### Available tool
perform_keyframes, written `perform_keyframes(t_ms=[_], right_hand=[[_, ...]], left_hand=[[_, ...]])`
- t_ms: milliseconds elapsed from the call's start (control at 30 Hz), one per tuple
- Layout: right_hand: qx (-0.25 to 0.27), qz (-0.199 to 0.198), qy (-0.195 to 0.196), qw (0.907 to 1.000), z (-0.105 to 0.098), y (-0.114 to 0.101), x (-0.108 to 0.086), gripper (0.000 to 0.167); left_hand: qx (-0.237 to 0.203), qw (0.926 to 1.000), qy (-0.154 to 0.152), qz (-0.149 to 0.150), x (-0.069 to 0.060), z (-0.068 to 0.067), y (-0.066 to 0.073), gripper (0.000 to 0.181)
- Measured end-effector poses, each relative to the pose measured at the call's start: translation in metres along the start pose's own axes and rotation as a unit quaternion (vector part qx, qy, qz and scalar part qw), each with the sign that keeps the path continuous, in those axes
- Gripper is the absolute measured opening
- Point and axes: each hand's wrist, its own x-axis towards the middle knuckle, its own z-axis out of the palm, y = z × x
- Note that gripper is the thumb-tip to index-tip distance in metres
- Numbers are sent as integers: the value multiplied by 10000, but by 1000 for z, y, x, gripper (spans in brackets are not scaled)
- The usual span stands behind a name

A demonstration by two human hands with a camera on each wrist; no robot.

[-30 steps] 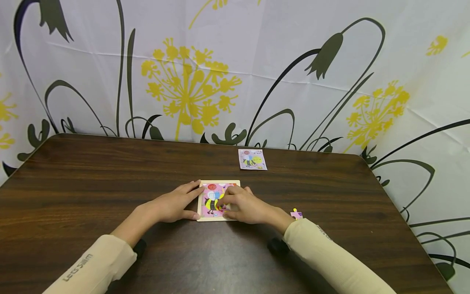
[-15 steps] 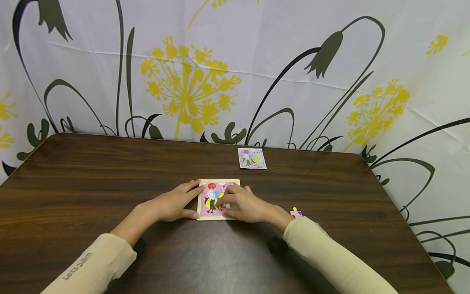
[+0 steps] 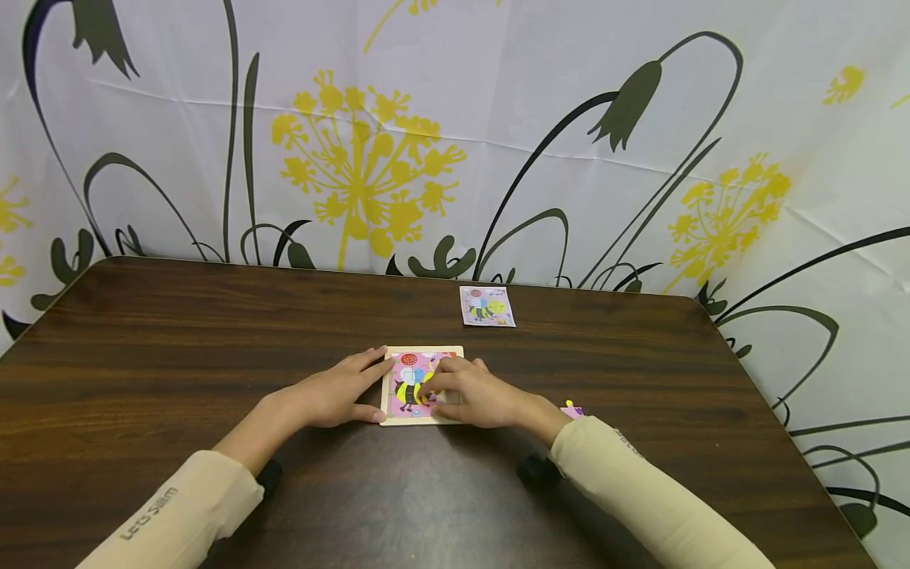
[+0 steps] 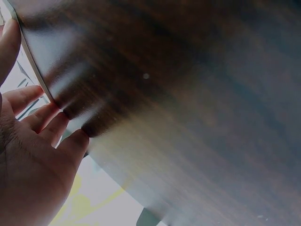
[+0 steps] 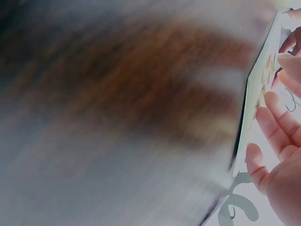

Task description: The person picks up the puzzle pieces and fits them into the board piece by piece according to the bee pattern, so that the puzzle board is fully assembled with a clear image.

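Observation:
A small wooden-framed jigsaw puzzle (image 3: 409, 378) with a pink bee picture lies on the table. My left hand (image 3: 323, 393) steadies its left side, fingers fairly straight and spread along the frame, thumb near the lower left corner. In the left wrist view those fingertips (image 4: 49, 110) touch the frame's edge. Over the right half of the picture, my right hand (image 3: 478, 395) bends its index finger and thumb about a puzzle piece, mostly hidden beneath them. The right wrist view shows the right hand's fingers (image 5: 273, 120) close to the puzzle surface, seen from a low angle.
Beyond the puzzle, a printed card (image 3: 486, 307) with the same bee picture lies flat. A loose pink puzzle piece (image 3: 572, 410) sits beside my right forearm, partly covered by the sleeve. A flower-patterned cloth (image 3: 526, 142) hangs behind the dark wooden table (image 3: 235, 332).
Both hands stay in nearly the same place on the puzzle. The head view has shifted slightly, and the right sleeve now covers a little more of the loose piece.

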Motion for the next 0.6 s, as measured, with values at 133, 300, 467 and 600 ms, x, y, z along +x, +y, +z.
perform_keyframes(t_ms=[133,300,467,600], right_hand=[[144,16,-34,9999,-2,0,0,21],[278,-36,-63,9996,-5,0,-1,23],[454,-54,-89,9989,-7,3,-5,25],[530,5,-58,9986,-8,4,-8,24]], left_hand=[[7,10000,-10,-12,0,-1,0,78],[3,10000,-29,-50,0,-1,0,78],[-20,9999,-56,-87,1,-1,0,79],[-11,9999,-61,-117,1,-1,1,78]])
